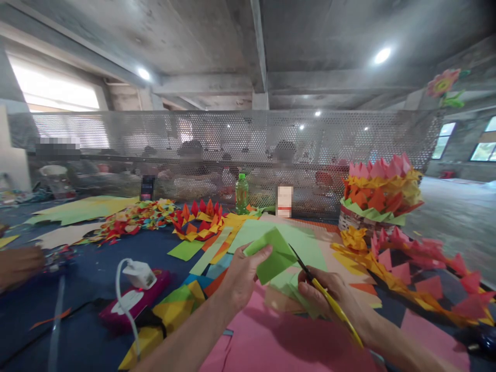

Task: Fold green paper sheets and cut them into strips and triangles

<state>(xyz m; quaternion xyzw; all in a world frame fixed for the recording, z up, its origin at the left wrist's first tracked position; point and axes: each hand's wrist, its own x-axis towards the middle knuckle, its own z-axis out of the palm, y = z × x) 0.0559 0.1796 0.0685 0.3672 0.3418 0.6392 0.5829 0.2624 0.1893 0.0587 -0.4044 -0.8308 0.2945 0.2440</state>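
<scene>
In my left hand (242, 274) is a green sheet of paper (274, 258), gripped between thumb and fingers and raised above the table. My right hand (333, 292) is closed on a pair of scissors (327, 297) with yellow handles. The dark blades point up and left, their tip close to the paper's right edge; whether they touch it I cannot tell. Under both hands lie a large pink sheet (267, 336) and overlapping light green sheets (306, 237).
A magenta power strip (160, 287) with a white charger (140, 274) lies left. Folded paper crowns (197, 222), a green bottle (242, 194) and a perforated screen (217, 134) stand behind. Stacked paper petals (382, 191) rise at right. Another person's hand (21, 266) shows far left.
</scene>
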